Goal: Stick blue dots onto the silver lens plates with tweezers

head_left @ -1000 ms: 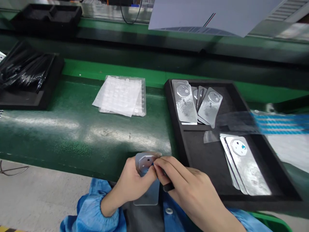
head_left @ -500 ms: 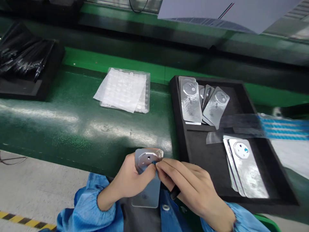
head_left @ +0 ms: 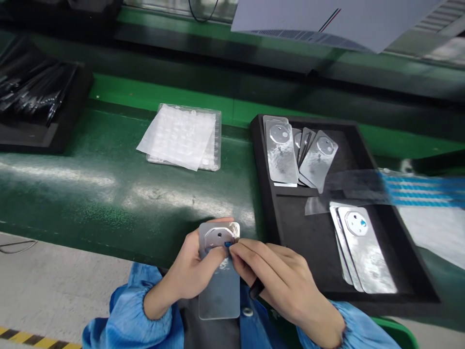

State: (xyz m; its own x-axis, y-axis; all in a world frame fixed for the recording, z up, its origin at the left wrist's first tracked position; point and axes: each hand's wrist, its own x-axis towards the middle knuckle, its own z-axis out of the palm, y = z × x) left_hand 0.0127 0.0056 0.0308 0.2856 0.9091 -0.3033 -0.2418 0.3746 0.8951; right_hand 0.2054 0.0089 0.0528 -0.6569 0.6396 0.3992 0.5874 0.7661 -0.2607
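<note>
In the head view, my left hand (head_left: 196, 269) grips a thin silver metal plate (head_left: 219, 303) with rounded corners, its thumb on the face below an octagonal recess. A small blue piece (head_left: 228, 244), like a sticker, shows at the recess's lower right edge. My right hand (head_left: 279, 278) is closed in a pinch, its fingertips at this blue piece. A small black thing (head_left: 256, 288), which I cannot make out, sits under the right fingers. The plate is tilted over my lap, at the bench's front edge.
Right of my hands, a black tray (head_left: 271, 218) carries similar plates (head_left: 366, 254) in front and more plates (head_left: 281, 157) behind. Clear film with blue strips (head_left: 421, 189) overhangs its right side. White paper (head_left: 181, 135) covers a clear plastic tray (head_left: 218, 145). Black-wrapped items (head_left: 34, 92) lie far left.
The view has shifted slightly. The plate is turned a little more upright, and more of the blue piece shows at the recess. Both hands keep their hold.
</note>
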